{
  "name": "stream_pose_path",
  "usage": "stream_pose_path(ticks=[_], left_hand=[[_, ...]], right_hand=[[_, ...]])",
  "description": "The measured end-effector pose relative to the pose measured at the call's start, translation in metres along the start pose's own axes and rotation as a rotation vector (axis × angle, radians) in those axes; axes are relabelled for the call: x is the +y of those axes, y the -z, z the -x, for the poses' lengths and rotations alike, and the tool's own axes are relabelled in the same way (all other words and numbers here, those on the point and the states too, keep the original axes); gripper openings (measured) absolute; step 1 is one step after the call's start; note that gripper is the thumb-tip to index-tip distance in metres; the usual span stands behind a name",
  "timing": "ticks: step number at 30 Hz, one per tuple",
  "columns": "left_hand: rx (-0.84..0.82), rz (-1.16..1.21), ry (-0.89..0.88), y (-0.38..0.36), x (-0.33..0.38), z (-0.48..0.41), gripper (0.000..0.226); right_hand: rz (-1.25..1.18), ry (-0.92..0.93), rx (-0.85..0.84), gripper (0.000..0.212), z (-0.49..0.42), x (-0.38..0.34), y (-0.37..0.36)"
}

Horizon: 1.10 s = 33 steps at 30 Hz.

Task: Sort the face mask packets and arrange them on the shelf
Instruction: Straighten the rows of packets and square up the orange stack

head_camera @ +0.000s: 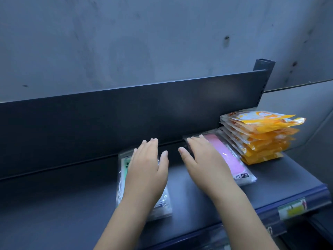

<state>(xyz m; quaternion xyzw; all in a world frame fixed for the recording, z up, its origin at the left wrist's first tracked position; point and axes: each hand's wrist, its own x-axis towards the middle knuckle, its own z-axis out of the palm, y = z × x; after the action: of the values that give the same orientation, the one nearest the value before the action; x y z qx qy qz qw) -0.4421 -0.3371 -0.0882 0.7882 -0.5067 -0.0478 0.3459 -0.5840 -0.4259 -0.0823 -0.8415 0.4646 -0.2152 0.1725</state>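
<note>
Right now both palms lie flat on packets on the dark shelf (54,204), fingers spread, gripping nothing. Her left hand (146,170) presses the green-printed packet (124,170); her right hand (203,159) covers the pink mask packet (228,156). Just beside that, against the back panel (108,114), stands a stack of orange packets (261,134).

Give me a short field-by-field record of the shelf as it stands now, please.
shelf: dark metal shelf, price label on front rail
left hand: left hand flat on green-print packet
right hand: right hand flat on pink packet
far right: stack of orange packets, beside the pink one
gap: bare shelf between the two flat packets
</note>
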Motion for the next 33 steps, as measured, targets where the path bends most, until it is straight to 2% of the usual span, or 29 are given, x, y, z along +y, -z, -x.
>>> stream_pose_path(ticks=[4, 6, 10, 13, 16, 18, 20, 23, 25, 29, 32, 33], left_hand=[[-0.074, 0.137, 0.015, -0.024, 0.029, -0.003, 0.055], [-0.114, 0.259, 0.063, -0.039, 0.044, -0.003, 0.055], [-0.087, 0.608, 0.274, -0.073, 0.073, -0.007, 0.057], [-0.084, 0.746, 0.433, -0.096, 0.087, -0.011, 0.058], [-0.113, 0.78, 0.505, -0.112, 0.095, -0.015, 0.047], [-0.122, 0.787, 0.512, -0.118, 0.102, -0.016, 0.037], [-0.125, 0.773, 0.531, -0.12, 0.109, -0.015, 0.039], [-0.109, 0.766, 0.565, -0.122, 0.108, -0.016, 0.042], [-0.084, 0.768, 0.577, -0.122, 0.102, -0.017, 0.043], [-0.05, 0.718, 0.61, -0.111, 0.091, -0.013, 0.052], [-0.061, 0.586, 0.601, -0.096, 0.08, -0.009, 0.066], [-0.066, 0.556, 0.601, -0.092, 0.076, -0.008, 0.068]], right_hand=[[-0.19, -0.147, 0.017, 0.044, -0.007, 0.043, 0.024], [-0.227, -0.182, -0.029, 0.046, -0.01, 0.066, 0.033], [-0.309, -0.162, -0.222, 0.058, -0.012, 0.102, 0.038], [-0.427, -0.184, -0.249, 0.066, -0.011, 0.118, 0.039], [-0.442, -0.195, -0.217, 0.065, -0.013, 0.13, 0.04], [-0.46, -0.195, -0.195, 0.055, -0.016, 0.137, 0.042], [-0.479, -0.214, -0.201, 0.041, -0.02, 0.141, 0.043], [-0.522, -0.231, -0.223, 0.044, -0.02, 0.143, 0.04], [-0.591, -0.275, -0.246, 0.028, -0.022, 0.141, 0.038], [-0.769, -0.343, -0.306, 0.037, -0.023, 0.132, 0.027], [-0.849, -0.368, -0.336, 0.03, -0.02, 0.12, 0.016], [-0.875, -0.379, -0.344, 0.048, -0.02, 0.116, 0.017]])
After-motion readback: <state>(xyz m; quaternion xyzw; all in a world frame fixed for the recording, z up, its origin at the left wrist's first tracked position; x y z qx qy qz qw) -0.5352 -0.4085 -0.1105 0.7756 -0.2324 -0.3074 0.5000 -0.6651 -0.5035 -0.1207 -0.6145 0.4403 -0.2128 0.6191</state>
